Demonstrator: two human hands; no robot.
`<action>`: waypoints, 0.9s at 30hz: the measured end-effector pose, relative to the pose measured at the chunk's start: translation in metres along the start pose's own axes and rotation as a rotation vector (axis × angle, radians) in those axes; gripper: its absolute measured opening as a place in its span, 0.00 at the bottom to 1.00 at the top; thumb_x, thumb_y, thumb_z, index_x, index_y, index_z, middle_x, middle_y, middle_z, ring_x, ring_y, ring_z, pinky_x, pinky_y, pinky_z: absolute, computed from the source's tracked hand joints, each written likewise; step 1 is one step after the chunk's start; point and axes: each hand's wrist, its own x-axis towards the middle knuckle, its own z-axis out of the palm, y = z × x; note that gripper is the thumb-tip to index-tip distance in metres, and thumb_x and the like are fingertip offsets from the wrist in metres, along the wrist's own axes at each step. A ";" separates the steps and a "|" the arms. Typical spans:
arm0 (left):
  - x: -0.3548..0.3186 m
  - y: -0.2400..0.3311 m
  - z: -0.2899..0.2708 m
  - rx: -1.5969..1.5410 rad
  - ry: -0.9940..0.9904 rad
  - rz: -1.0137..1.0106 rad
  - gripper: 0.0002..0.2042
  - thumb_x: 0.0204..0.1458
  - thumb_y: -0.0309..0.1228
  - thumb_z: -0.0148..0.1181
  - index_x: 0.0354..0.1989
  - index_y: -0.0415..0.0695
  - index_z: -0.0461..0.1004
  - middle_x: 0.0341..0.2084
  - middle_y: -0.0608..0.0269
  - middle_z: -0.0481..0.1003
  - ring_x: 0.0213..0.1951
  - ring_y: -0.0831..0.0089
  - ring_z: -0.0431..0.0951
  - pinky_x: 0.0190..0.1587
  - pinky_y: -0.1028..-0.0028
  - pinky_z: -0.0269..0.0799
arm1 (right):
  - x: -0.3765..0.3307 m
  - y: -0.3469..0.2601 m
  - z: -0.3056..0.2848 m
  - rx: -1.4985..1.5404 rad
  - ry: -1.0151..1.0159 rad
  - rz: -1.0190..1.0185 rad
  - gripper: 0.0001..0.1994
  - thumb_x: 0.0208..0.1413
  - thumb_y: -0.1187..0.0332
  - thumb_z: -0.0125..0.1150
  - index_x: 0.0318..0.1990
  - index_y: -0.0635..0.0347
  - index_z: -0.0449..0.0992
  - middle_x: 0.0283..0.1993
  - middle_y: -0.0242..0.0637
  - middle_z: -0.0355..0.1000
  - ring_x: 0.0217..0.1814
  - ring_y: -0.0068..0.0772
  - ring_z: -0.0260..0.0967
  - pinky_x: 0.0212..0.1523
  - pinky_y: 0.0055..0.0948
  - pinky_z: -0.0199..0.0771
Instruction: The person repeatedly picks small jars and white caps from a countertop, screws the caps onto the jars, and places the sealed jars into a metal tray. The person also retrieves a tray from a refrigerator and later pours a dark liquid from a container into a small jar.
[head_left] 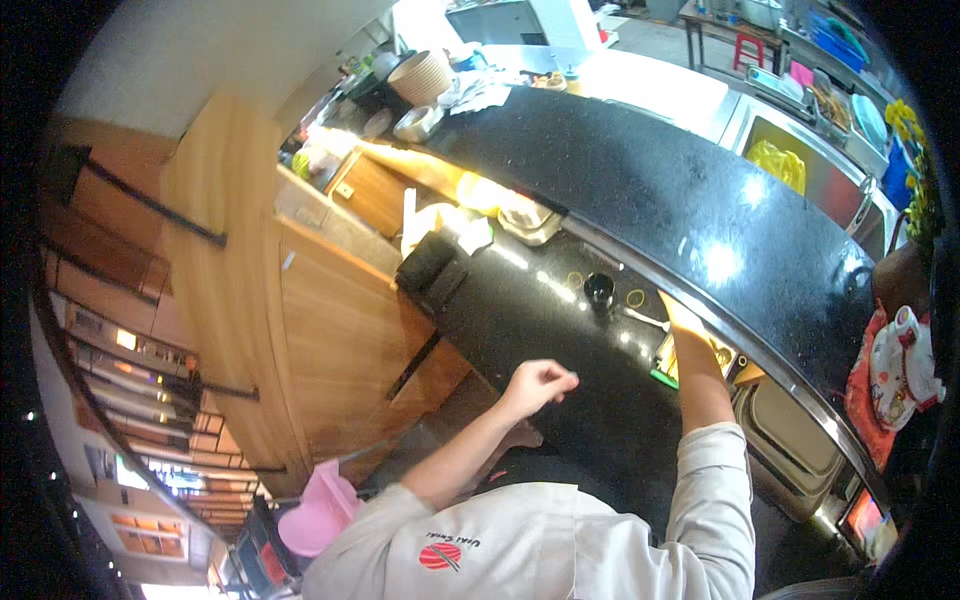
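Over the dark countertop (470,335), my left hand (541,388) is held in the air with its fingers curled in toward the thumb. Whatever it may pinch is too small to make out. My right forearm (703,375) reaches forward to the raised ledge (690,290), where bright light and the ledge hide the fingers. Below that forearm lies a small tray (668,352) with a green item (663,377) at its edge. A white-handled utensil (645,319), a black cup (599,290) and a thin yellow ring (636,298) sit left of the right arm.
Right of my arm are metal lidded pans (790,440) under the ledge. A black box-like item (432,270) and a clear container (528,222) stand at the counter's far left. Beyond the upper black counter (620,170) is a sink with a yellow bag (777,164).
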 end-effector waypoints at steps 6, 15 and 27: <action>0.237 -0.003 0.034 0.028 -0.139 0.154 0.18 0.54 0.44 0.71 0.34 0.39 0.82 0.26 0.64 0.81 0.25 0.80 0.78 0.30 0.76 0.73 | 0.003 0.005 -0.035 -0.131 0.155 0.014 0.26 0.68 0.52 0.42 0.65 0.58 0.68 0.69 0.48 0.61 0.72 0.48 0.56 0.73 0.45 0.50; 0.358 -0.029 0.108 0.108 -0.016 0.153 0.14 0.61 0.35 0.60 0.51 0.42 0.79 0.45 0.63 0.82 0.50 0.62 0.78 0.57 0.57 0.71 | -0.009 -0.029 -0.042 -0.221 0.256 0.020 0.23 0.67 0.55 0.44 0.63 0.58 0.70 0.65 0.48 0.64 0.66 0.48 0.59 0.68 0.45 0.55; 0.365 -0.016 0.091 -0.057 -0.080 0.067 0.13 0.62 0.35 0.59 0.51 0.42 0.79 0.44 0.63 0.81 0.47 0.65 0.78 0.54 0.61 0.73 | -0.011 -0.048 -0.044 -0.274 0.282 -0.003 0.20 0.67 0.58 0.47 0.59 0.60 0.73 0.58 0.47 0.69 0.58 0.47 0.64 0.61 0.44 0.61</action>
